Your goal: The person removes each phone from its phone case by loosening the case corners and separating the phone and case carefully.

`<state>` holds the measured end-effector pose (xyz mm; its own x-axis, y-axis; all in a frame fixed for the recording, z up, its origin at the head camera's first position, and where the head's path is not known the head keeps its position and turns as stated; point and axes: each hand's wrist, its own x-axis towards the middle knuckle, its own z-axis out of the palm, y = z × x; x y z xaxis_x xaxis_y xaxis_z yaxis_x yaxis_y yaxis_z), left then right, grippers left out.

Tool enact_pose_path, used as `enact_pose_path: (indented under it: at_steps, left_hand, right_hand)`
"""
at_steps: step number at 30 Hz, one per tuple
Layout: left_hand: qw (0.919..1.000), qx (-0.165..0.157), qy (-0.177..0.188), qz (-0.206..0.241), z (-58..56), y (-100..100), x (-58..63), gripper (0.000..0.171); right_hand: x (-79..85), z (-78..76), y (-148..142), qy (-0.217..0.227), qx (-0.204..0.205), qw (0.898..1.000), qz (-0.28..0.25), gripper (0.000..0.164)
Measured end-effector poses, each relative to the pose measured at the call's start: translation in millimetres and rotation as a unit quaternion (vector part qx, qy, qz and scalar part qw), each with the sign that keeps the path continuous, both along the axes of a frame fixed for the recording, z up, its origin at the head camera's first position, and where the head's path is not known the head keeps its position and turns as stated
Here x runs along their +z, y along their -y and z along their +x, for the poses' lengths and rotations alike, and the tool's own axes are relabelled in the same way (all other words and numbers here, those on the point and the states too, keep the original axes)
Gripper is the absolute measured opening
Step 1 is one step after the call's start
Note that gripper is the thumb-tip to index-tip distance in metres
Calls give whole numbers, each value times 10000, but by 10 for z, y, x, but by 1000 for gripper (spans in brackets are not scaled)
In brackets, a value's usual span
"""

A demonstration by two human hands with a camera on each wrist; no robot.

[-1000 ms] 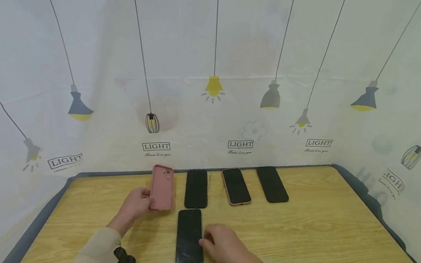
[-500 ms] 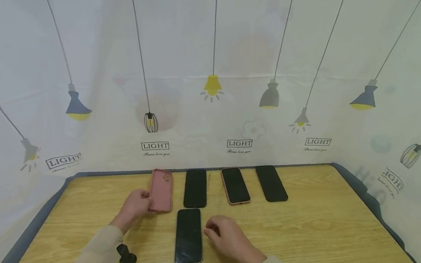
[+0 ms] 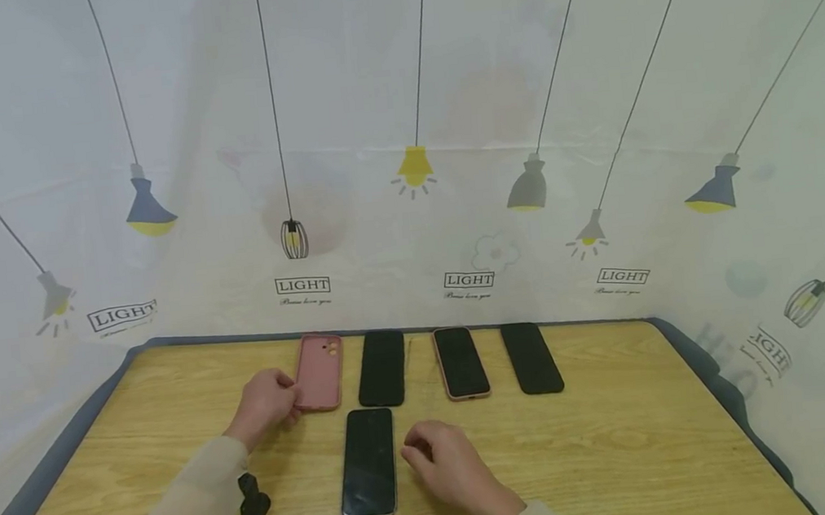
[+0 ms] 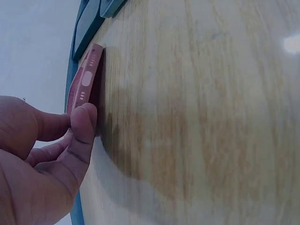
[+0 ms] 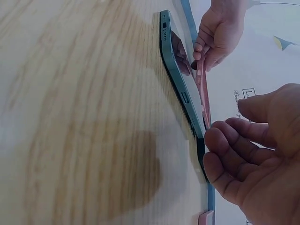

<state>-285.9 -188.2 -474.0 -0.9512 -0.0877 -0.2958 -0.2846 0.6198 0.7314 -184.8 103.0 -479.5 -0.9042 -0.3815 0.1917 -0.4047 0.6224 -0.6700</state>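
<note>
With thumb and fingers, my left hand (image 3: 267, 405) pinches the lower left corner of a pink phone case (image 3: 319, 372) near the table's back edge. Its hollow inside faces up, the camera cutout at the top right. In the left wrist view the case (image 4: 86, 77) stands edge-on, a dark shadow under its bottom edge. A smartphone (image 3: 367, 463) with a dark screen lies face up in front of me. Just right of it, my right hand (image 3: 449, 467) holds nothing, its fingers loosely bent. The right wrist view shows the phone's greenish side (image 5: 180, 84).
Along the back, right of the case, lie a black phone-shaped slab (image 3: 382, 368), a phone in a pink case (image 3: 462, 363) and another black slab (image 3: 532, 358). A lamp-patterned sheet (image 3: 354, 91) rises behind the wooden table (image 3: 621, 452). A black device (image 3: 254, 500) hangs by the left sleeve.
The pink case has come down flatter toward the table in my left hand. My right hand has drawn back from the phone's right edge, slightly to the right.
</note>
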Motion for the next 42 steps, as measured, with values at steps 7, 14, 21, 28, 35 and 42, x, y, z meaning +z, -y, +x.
enact_pose_path:
  at_steps: [7,14,21,28,35,42]
  left_hand:
    - [9998,82,-176,-99,4,19,-1,18]
    - [9997,64,-219,-129,20,70,8,16]
    - [9988,81,-337,-335,37,50,134,28]
    - [9913,-376,-990,-776,55,-38,200,34]
    - [9843,-666,-1384,-873,91,-182,190,34]
    - [9826,-790,-1480,-795,133,-325,177,35]
  right_hand:
    - [-1,14,-13,47,-21,10000,-28,8]
    - [48,1,-59,105,-78,9999,-2,8]
    - [121,-87,-140,-222,-69,9997,105,10]
    - [196,-140,-211,-983,-327,9945,141,16]
    - [199,-167,-245,-1405,-623,9880,139,21]
    - [116,-204,-283,-1545,-727,9851,204,23]
